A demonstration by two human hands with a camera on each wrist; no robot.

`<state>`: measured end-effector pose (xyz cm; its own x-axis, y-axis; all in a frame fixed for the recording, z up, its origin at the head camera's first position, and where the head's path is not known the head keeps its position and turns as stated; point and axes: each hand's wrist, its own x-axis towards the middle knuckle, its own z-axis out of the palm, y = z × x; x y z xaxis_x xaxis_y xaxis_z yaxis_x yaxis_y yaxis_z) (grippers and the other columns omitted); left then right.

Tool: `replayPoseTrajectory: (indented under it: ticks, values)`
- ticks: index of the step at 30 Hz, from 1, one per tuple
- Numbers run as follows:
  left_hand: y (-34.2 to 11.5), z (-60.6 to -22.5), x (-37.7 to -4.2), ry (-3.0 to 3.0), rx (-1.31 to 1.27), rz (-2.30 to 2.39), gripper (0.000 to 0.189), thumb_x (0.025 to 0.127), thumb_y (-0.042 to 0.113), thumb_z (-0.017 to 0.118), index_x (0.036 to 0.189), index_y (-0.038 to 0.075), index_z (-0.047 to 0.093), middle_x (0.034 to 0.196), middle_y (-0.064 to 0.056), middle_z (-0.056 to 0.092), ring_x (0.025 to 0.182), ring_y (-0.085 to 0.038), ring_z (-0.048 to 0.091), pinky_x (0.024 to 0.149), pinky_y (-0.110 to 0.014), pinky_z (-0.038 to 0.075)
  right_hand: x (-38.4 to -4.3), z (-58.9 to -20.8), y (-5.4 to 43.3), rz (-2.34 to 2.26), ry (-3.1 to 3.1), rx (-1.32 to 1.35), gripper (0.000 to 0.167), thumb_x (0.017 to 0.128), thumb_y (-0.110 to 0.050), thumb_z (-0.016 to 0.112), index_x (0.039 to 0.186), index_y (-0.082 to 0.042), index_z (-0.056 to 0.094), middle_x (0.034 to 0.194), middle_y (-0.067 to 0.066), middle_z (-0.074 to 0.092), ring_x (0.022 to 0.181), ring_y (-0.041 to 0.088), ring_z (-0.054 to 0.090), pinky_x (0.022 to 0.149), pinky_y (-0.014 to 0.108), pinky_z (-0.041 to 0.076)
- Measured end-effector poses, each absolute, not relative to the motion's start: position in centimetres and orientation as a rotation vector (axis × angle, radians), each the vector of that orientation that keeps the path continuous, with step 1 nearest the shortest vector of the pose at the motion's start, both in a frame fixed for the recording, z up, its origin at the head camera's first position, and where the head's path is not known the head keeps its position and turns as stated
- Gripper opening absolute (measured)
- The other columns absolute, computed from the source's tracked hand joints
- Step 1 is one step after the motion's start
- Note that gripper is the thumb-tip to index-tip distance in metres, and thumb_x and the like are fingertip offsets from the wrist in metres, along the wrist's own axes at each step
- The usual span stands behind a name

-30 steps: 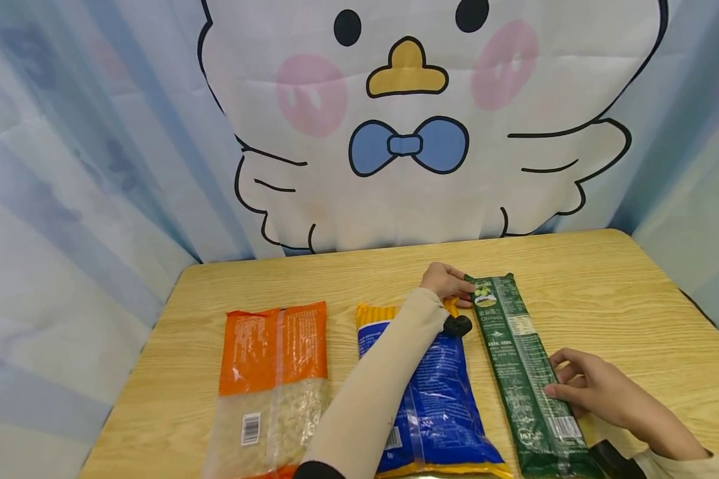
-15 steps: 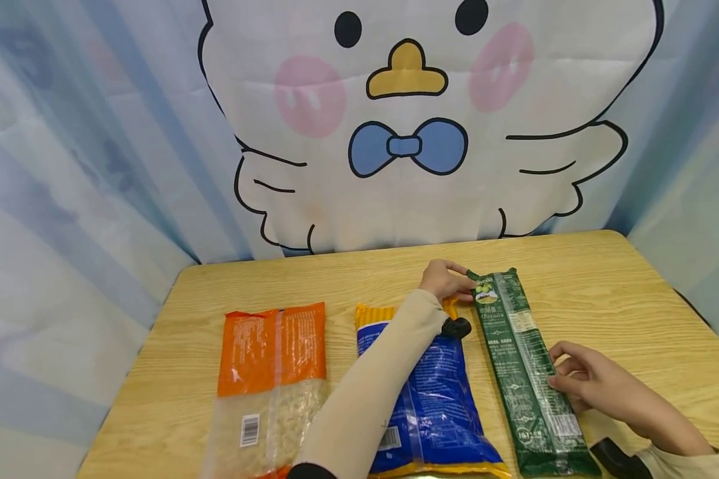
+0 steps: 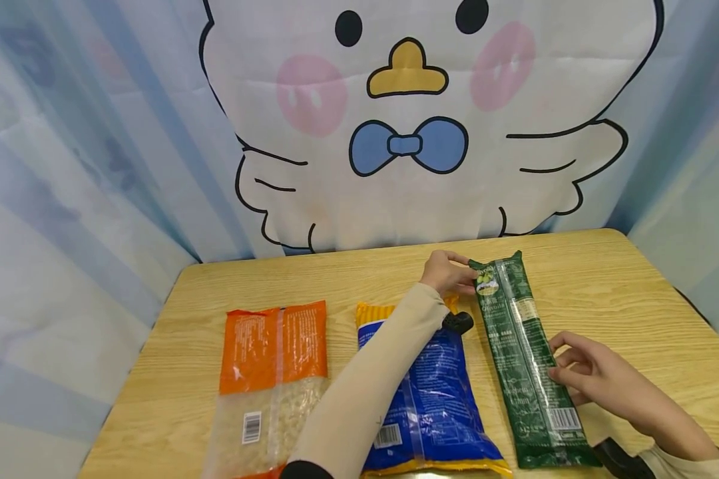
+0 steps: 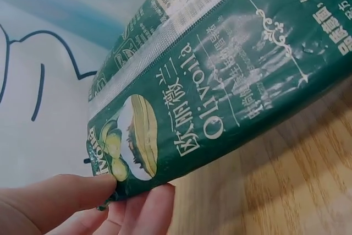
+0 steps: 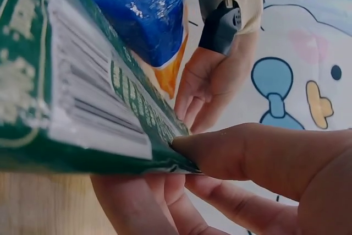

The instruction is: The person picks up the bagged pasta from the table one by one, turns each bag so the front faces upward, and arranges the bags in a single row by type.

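A long green spaghetti packet [image 3: 524, 372] lies at the right, its printed seam side up and its far end lifted off the table. My left hand [image 3: 446, 273] pinches the far left corner, thumb on top and fingers underneath, as the left wrist view shows. Partway along the right edge, my right hand [image 3: 599, 376] pinches the packet between thumb and fingers. In the right wrist view the packet's barcode [image 5: 93, 86] faces the camera. A blue bag [image 3: 437, 399] with yellow ends lies beneath my left forearm, partly hidden by it.
An orange and clear bag [image 3: 272, 352] with pale contents lies flat at the left. All of these are on a wooden table [image 3: 174, 372]. Behind it hangs a curtain [image 3: 407, 199] with a cartoon bird, and curtains also stand at both sides.
Both hands have shifted slightly away from me, carrying the packet along. Its far end has risen and tilts a little more. Both other bags stay where they were.
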<state>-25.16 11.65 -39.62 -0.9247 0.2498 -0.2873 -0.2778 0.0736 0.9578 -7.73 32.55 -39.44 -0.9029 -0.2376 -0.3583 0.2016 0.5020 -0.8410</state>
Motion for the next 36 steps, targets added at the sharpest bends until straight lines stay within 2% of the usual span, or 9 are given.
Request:
replayPoseTrajectory:
  ticks: [5,11,16,21,25,26,32,33,36]
  values:
    - [11.3,-39.5,-25.2,1.86,-0.052,1.958,0.03,0.088,0.002,0.073,0.117,-0.001,0.064,0.094,-0.023,0.07,0.088,-0.046,0.071,0.081,-0.055,0.058,-7.5,-39.1,31.9,-1.347,2.392,-0.037,0.042,0.102,-0.015,0.056,0.133,0.009,0.04,0.103,0.013,0.063,0.081,0.015,0.065,0.065,0.037,0.059]
    - [11.5,-39.5,-24.8,1.795,-0.045,1.986,0.051,0.086,0.018,0.079,0.13,0.001,0.058,0.114,-0.021,0.065,0.102,-0.038,0.069,0.082,-0.057,0.057,-7.5,-38.9,31.1,-1.284,2.51,-0.059,0.038,0.101,-0.011,0.056,0.131,0.008,0.043,0.105,0.014,0.063,0.08,0.011,0.064,0.059,0.035,0.058]
    - [11.7,-39.3,-24.3,1.822,-0.024,1.958,0.063,0.084,0.024,0.081,0.137,0.003,0.054,0.115,-0.024,0.064,0.101,-0.037,0.069,0.081,-0.059,0.057,-7.5,-38.5,30.5,-1.201,2.582,-0.064,0.036,0.1,-0.009,0.055,0.13,0.007,0.045,0.103,0.013,0.064,0.078,0.011,0.064,0.057,0.033,0.057]
    - [11.6,-39.2,-23.6,1.787,-0.072,1.941,0.071,0.083,0.029,0.082,0.143,0.006,0.049,0.122,-0.026,0.063,0.105,-0.041,0.067,0.084,-0.057,0.057,-7.4,-38.0,30.1,-1.145,2.613,-0.08,0.034,0.1,-0.008,0.055,0.129,0.007,0.046,0.102,0.012,0.062,0.076,0.012,0.063,0.057,0.032,0.057]
    - [11.7,-39.2,-23.1,1.816,-0.061,1.921,0.079,0.083,0.033,0.081,0.146,0.003,0.043,0.133,-0.022,0.058,0.113,-0.038,0.064,0.081,-0.054,0.059,-7.4,-37.7,29.7,-1.072,2.663,-0.096,0.033,0.1,-0.008,0.055,0.128,0.007,0.048,0.102,0.011,0.062,0.078,0.015,0.062,0.056,0.031,0.056]
    - [11.7,-39.2,-22.9,1.817,-0.053,1.92,0.08,0.083,0.034,0.081,0.146,0.003,0.043,0.131,-0.022,0.058,0.106,-0.034,0.067,0.081,-0.054,0.059,-7.4,-37.6,29.6,-1.06,2.668,-0.096,0.033,0.1,-0.008,0.055,0.128,0.007,0.049,0.102,0.011,0.062,0.078,0.015,0.062,0.056,0.03,0.056]
    - [11.8,-38.7,-21.7,1.892,-0.012,1.812,0.076,0.082,0.035,0.081,0.141,0.011,0.039,0.116,-0.016,0.056,0.09,-0.031,0.066,0.072,-0.056,0.06,-7.6,-37.6,29.7,-1.03,2.657,-0.113,0.033,0.1,-0.007,0.055,0.129,0.007,0.049,0.104,0.012,0.062,0.079,0.016,0.061,0.055,0.031,0.054]
    - [11.9,-38.6,-21.5,1.916,-0.007,1.782,0.078,0.082,0.036,0.082,0.142,0.011,0.038,0.121,-0.015,0.055,0.094,-0.033,0.066,0.07,-0.055,0.06,-7.6,-37.7,29.8,-1.025,2.653,-0.111,0.033,0.1,-0.007,0.055,0.129,0.006,0.049,0.104,0.011,0.062,0.078,0.015,0.061,0.055,0.031,0.054]
    - [12.0,-38.4,-20.9,1.955,0.001,1.751,0.087,0.081,0.035,0.082,0.148,0.011,0.032,0.131,-0.017,0.05,0.082,-0.036,0.067,0.069,-0.056,0.06,-7.7,-38.0,29.9,-1.017,2.642,-0.116,0.033,0.099,-0.008,0.056,0.129,0.005,0.05,0.104,0.011,0.062,0.079,0.015,0.06,0.055,0.03,0.053]
